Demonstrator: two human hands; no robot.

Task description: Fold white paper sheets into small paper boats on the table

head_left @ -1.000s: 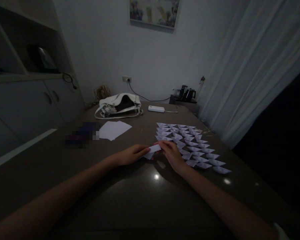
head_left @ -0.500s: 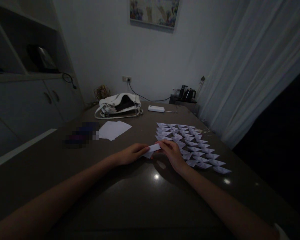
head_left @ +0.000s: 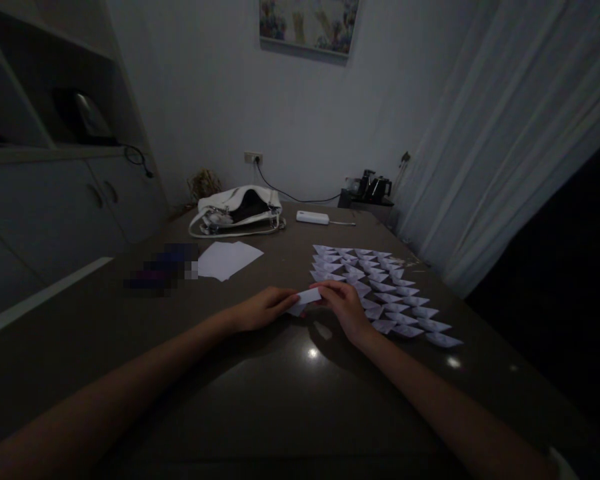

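Between my hands is a small folded piece of white paper (head_left: 309, 297), held just above the dark table. My left hand (head_left: 266, 308) pinches its left end, thumb on top. On its right end, the thumb and fingers of my right hand (head_left: 345, 307) are closed; the undersides of the fingers are hidden. Just beyond and to the right of my right hand stand several rows of folded white paper boats (head_left: 395, 298). A loose stack of white paper sheets (head_left: 227, 259) lies farther off to the left.
A white handbag (head_left: 240, 208) sits at the back of the table (head_left: 290, 413), with a white power bank (head_left: 313, 218) and short cable right of it. A pixelated patch covers something left of the sheets. A black kettle (head_left: 379, 190) stands at the far right, near a white curtain (head_left: 485, 147).
Almost nothing differs. Both hands keep hold of the folded paper, and a little less of its lower flap shows now.
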